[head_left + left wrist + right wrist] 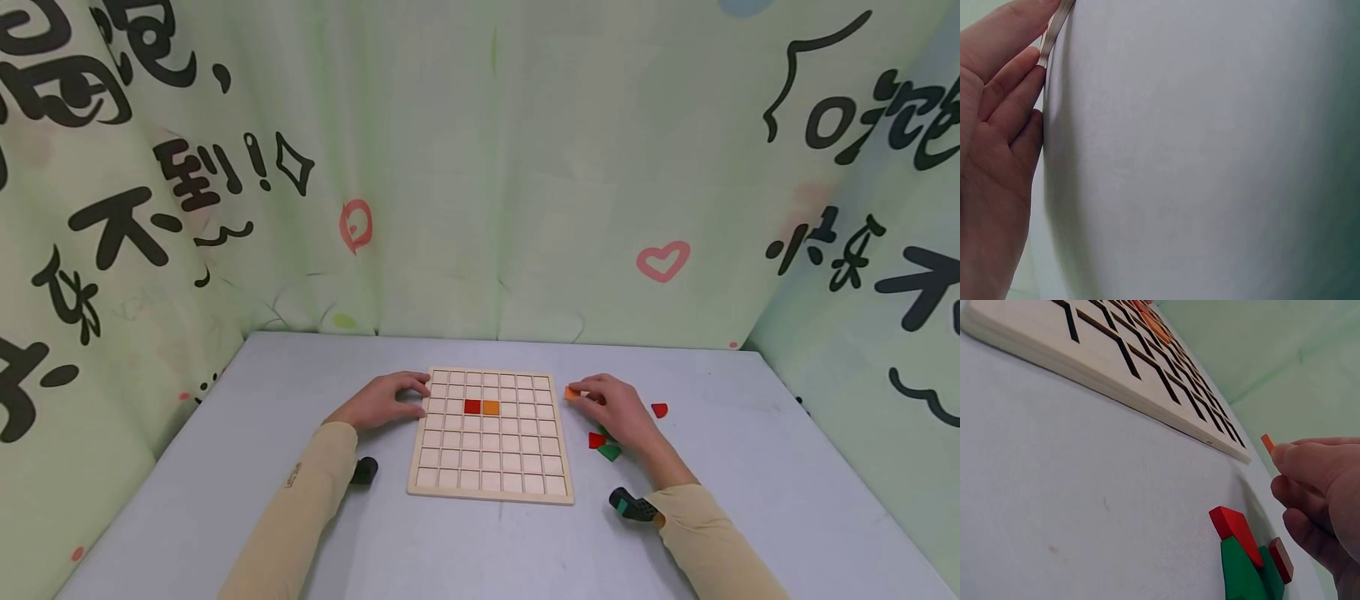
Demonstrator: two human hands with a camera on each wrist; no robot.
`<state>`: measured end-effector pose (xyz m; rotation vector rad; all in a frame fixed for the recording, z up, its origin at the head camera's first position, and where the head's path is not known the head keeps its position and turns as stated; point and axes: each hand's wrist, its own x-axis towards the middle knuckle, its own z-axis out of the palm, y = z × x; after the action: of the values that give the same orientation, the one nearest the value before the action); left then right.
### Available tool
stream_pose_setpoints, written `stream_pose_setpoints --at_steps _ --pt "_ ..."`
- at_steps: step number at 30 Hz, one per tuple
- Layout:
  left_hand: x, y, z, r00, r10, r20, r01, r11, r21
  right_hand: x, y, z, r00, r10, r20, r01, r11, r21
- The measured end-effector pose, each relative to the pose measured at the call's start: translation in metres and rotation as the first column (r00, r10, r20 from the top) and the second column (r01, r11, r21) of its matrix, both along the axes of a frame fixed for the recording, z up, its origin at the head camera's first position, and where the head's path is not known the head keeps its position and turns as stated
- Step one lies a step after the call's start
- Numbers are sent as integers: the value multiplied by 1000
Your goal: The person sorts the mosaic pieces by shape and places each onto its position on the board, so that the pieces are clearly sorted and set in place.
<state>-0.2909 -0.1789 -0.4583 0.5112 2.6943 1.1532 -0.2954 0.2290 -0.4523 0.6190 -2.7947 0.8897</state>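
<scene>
A pale wooden grid board [448, 477] lies on the table, with a red square tile [472, 407] and an orange square tile [491, 407] side by side in its upper part. My left hand [384, 402] is at the board's left edge, thumb and fingertips touching the rim; in the left wrist view only a sliver of the board [1057, 31] shows beyond the fingers. Just off the right edge, my right hand [617, 410] pinches an orange tile [1267, 443] between thumb and fingers. The tile's far part is covered by the fingertips.
Near the right hand lie a red piece [596, 440] and green pieces [609, 452], close together. Farther right is a separate red piece [659, 410]. A curtain [510, 183] with printed lettering hangs behind the table [495, 550] and at both sides.
</scene>
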Motion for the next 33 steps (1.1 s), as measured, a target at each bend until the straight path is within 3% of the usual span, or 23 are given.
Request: stream_pose_setpoints --at_steps 16,33 --pt "1 1 1 1000 3 2 -3 1000 12 4 -16 8 998 -31 53 35 996 -78" --pt "3 1 4 1000 4 7 -4 1000 6 6 -30 8 1000 23 21 -21 996 -82"
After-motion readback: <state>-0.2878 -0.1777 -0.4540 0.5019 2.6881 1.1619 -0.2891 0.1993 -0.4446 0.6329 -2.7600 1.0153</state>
